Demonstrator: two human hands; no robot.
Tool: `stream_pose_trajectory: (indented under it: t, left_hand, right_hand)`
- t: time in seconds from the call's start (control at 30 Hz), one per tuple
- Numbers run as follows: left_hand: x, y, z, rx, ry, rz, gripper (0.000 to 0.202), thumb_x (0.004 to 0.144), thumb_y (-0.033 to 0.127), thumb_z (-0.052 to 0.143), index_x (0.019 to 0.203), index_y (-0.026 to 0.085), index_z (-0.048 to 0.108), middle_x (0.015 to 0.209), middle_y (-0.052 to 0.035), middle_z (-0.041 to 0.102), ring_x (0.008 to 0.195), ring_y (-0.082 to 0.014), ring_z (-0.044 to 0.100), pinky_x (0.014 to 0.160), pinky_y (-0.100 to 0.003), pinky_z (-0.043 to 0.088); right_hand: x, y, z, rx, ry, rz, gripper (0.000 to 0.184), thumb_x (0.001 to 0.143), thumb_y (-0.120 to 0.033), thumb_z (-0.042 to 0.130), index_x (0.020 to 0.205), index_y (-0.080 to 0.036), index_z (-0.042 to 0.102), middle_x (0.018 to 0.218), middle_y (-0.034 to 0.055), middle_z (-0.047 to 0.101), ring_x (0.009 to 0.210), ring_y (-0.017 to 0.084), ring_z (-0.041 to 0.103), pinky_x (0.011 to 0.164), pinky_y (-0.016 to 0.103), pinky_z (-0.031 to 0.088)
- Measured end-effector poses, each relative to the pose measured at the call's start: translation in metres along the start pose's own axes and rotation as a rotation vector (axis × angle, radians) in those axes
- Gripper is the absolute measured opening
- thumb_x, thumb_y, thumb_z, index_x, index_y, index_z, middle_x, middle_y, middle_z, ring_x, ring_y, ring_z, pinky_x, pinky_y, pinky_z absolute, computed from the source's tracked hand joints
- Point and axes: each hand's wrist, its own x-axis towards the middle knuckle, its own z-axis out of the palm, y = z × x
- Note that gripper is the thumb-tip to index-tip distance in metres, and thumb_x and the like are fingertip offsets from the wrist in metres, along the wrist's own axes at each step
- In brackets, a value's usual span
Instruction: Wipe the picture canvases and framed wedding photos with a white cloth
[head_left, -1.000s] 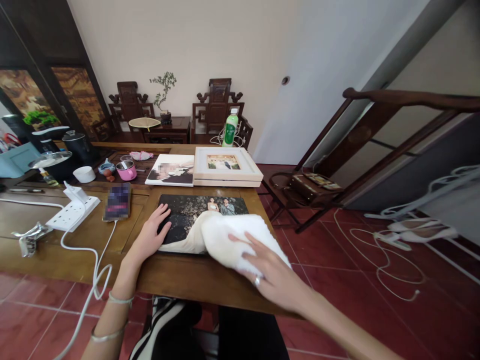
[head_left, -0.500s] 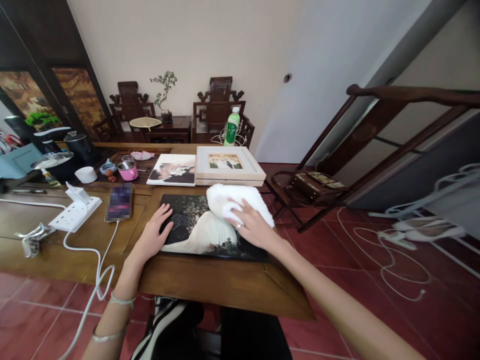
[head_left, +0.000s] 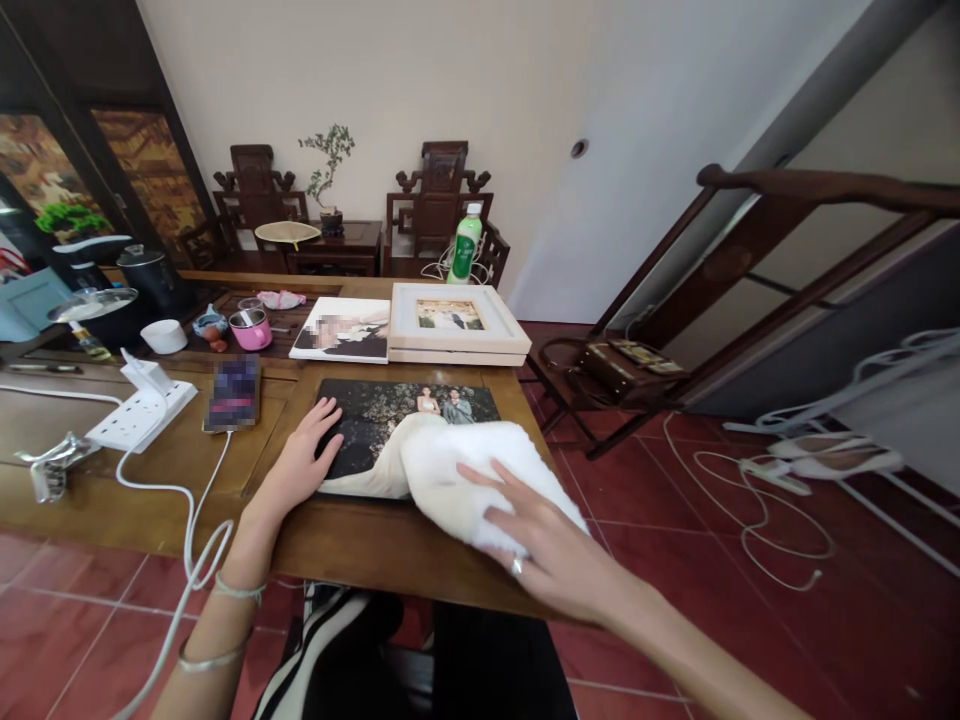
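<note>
A dark photo panel (head_left: 364,430), printed with two people and a long pale dress, lies flat on the wooden table near its front edge. My left hand (head_left: 304,455) rests at the panel's left edge, fingers stretched out and apart, holding nothing. Under my right hand (head_left: 544,535) is a fluffy white cloth (head_left: 457,455), gripped and pressed down. The cloth covers the panel's right part and hangs over its lower right corner. Part of the thumb is sunk in the cloth's folds.
Behind the panel lie a white-bordered picture frame (head_left: 510,325) and a photo book (head_left: 345,340). Leftward are a phone (head_left: 234,393), a power strip (head_left: 142,415) with white cables, and a pink cup (head_left: 251,330). A green bottle (head_left: 465,250) stands behind; a wooden chair (head_left: 735,260) is at right.
My right hand has pulled the white cloth down towards me, from the panel's upper right to its lower right. The two printed people are now uncovered. My left hand stays at the left edge.
</note>
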Motion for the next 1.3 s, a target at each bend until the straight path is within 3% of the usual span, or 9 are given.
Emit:
stream_pose_trajectory:
  t: [0.13, 0.37, 0.47, 0.6, 0.77, 0.87, 1.0, 1.17, 1.3]
  left_hand:
    - [0.000, -0.001, 0.001, -0.005, 0.001, -0.004, 0.047, 0.094, 0.040, 0.041, 0.131, 0.014, 0.055, 0.146, -0.0135, 0.044, 0.140, -0.0252, 0.034, 0.115, -0.048, 0.027]
    - [-0.001, 0.001, 0.001, -0.021, 0.000, -0.016, 0.045, 0.094, 0.038, 0.042, 0.131, 0.015, 0.055, 0.146, -0.0125, 0.044, 0.140, -0.0241, 0.034, 0.115, -0.048, 0.027]
    - [-0.001, 0.001, 0.001, -0.030, 0.004, -0.029, 0.045, 0.093, 0.037, 0.042, 0.130, 0.015, 0.055, 0.146, -0.0121, 0.045, 0.140, -0.0242, 0.034, 0.115, -0.048, 0.028]
    - [-0.001, 0.000, 0.003, -0.034, 0.016, -0.027, 0.044, 0.093, 0.037, 0.042, 0.129, 0.015, 0.056, 0.145, -0.0124, 0.045, 0.139, -0.0241, 0.035, 0.115, -0.048, 0.028]
    - [-0.001, -0.001, 0.004, -0.031, 0.024, -0.015, 0.046, 0.093, 0.037, 0.042, 0.127, 0.011, 0.057, 0.144, -0.0158, 0.046, 0.139, -0.0248, 0.036, 0.115, -0.047, 0.028]
    - [-0.001, -0.001, 0.003, -0.027, 0.018, -0.014, 0.047, 0.093, 0.038, 0.042, 0.128, 0.010, 0.056, 0.145, -0.0160, 0.045, 0.139, -0.0256, 0.035, 0.115, -0.047, 0.027]
    - [-0.001, 0.000, 0.002, -0.033, 0.010, -0.016, 0.046, 0.093, 0.040, 0.042, 0.129, 0.013, 0.055, 0.145, -0.0142, 0.045, 0.139, -0.0261, 0.034, 0.116, -0.047, 0.027]
    - [-0.001, 0.001, 0.001, -0.032, 0.002, -0.022, 0.046, 0.094, 0.039, 0.042, 0.130, 0.013, 0.055, 0.146, -0.0139, 0.044, 0.140, -0.0256, 0.033, 0.116, -0.047, 0.026]
    - [-0.002, 0.001, 0.002, -0.033, 0.000, -0.021, 0.045, 0.094, 0.037, 0.042, 0.130, 0.013, 0.054, 0.146, -0.0139, 0.044, 0.140, -0.0243, 0.033, 0.116, -0.047, 0.026]
  right_hand:
    - [0.052, 0.038, -0.001, -0.054, 0.044, 0.023, 0.025, 0.092, -0.025, 0.044, 0.098, -0.020, 0.068, 0.129, 0.0111, 0.062, 0.134, 0.029, 0.043, 0.114, 0.055, 0.027]
    - [0.114, 0.079, -0.003, -0.100, 0.092, 0.189, 0.034, 0.096, -0.034, 0.037, 0.107, -0.019, 0.066, 0.127, 0.0108, 0.063, 0.122, 0.033, 0.053, 0.103, 0.053, 0.040]
    - [0.102, 0.069, 0.008, -0.119, 0.139, 0.132, 0.033, 0.095, -0.030, 0.039, 0.107, -0.016, 0.066, 0.132, 0.0162, 0.058, 0.128, 0.034, 0.048, 0.108, 0.057, 0.033]
    - [0.053, 0.029, 0.020, -0.092, 0.144, 0.041, 0.023, 0.087, -0.018, 0.047, 0.096, -0.016, 0.067, 0.138, 0.0195, 0.053, 0.134, 0.033, 0.042, 0.112, 0.062, 0.026]
    - [-0.004, -0.025, 0.013, -0.080, -0.027, -0.104, 0.022, 0.075, -0.009, 0.050, 0.084, -0.019, 0.067, 0.139, 0.0125, 0.054, 0.139, 0.033, 0.033, 0.112, 0.064, 0.026]
    - [-0.008, -0.030, 0.004, -0.066, -0.099, -0.139, 0.023, 0.075, -0.010, 0.052, 0.087, -0.019, 0.068, 0.138, 0.0124, 0.054, 0.137, 0.032, 0.037, 0.112, 0.061, 0.028]
    - [0.023, -0.001, 0.000, -0.077, -0.059, -0.056, 0.022, 0.084, -0.019, 0.050, 0.096, -0.017, 0.069, 0.141, 0.0173, 0.050, 0.131, 0.030, 0.047, 0.112, 0.056, 0.031]
    - [0.087, 0.048, 0.007, -0.133, 0.076, 0.035, 0.030, 0.093, -0.025, 0.044, 0.112, -0.015, 0.065, 0.136, 0.0164, 0.056, 0.129, 0.032, 0.048, 0.112, 0.054, 0.030]
    - [0.127, 0.067, 0.013, -0.175, 0.121, 0.074, 0.034, 0.096, -0.031, 0.040, 0.115, -0.016, 0.064, 0.131, 0.0143, 0.060, 0.119, 0.032, 0.055, 0.107, 0.054, 0.033]
